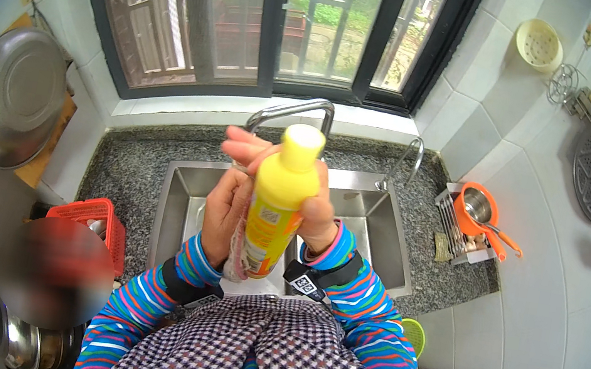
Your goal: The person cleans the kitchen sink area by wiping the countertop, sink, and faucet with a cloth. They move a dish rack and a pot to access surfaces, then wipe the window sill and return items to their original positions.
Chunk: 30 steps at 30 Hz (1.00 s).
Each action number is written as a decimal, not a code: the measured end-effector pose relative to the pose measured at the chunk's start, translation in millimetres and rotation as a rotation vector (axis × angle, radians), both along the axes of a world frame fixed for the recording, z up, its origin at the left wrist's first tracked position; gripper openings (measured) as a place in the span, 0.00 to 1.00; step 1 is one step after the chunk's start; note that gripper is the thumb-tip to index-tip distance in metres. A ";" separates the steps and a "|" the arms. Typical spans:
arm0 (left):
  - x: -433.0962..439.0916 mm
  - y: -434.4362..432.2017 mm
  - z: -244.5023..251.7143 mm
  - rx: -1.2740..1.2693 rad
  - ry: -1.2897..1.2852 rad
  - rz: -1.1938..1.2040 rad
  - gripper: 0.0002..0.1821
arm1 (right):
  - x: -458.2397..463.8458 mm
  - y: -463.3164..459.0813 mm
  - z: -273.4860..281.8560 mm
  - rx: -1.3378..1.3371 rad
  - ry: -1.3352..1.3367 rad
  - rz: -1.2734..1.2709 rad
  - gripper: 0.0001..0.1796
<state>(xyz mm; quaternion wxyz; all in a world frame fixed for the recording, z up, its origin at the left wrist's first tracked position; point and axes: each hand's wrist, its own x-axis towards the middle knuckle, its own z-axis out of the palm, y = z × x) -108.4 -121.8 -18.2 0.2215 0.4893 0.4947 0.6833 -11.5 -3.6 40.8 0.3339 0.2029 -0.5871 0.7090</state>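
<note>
A yellow plastic bottle (275, 204) with a yellow cap and a printed label is held up, slightly tilted, over the double-bowl stainless steel sink (167, 222). My right hand (318, 215) grips it from the right, thumb across its front. On the other side, my left hand (224, 208) is closed around a pinkish-grey cloth (236, 262) that lies against the bottle. Fingers stick out leftward behind the bottle's shoulder; which hand they belong to is unclear. The bottle hides part of both hands and the middle of the sink.
Behind the bottle stands a chrome faucet (291, 109), with a thinner curved tap (418, 152) to its right. A red plastic basket (116, 237) sits on the left of the granite counter (121, 173). Over the right counter is a rack (458, 229) with an orange container (462, 209).
</note>
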 end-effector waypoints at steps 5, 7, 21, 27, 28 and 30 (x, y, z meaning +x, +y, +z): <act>-16.8 8.8 -52.5 -0.199 -0.323 -0.563 0.21 | 1.6 -0.4 -8.0 0.089 -0.100 0.032 0.36; -18.7 15.9 -62.0 -0.267 -0.465 -0.673 0.20 | 0.4 -1.1 -14.0 0.017 -0.127 0.022 0.36; -64.9 -23.8 -100.7 -0.555 0.105 -0.142 0.09 | 109.6 75.7 38.0 0.136 -0.143 -0.804 0.37; -56.7 -38.6 -92.2 -0.535 0.087 0.077 0.08 | 142.3 181.1 107.8 0.299 0.069 -1.035 0.22; -52.7 -37.8 -88.3 -0.513 0.105 0.140 0.08 | 139.2 205.9 115.2 0.291 0.022 -1.060 0.23; -42.8 -34.4 -81.8 -0.499 0.050 0.231 0.08 | 132.9 256.0 122.3 0.292 -0.073 -1.101 0.24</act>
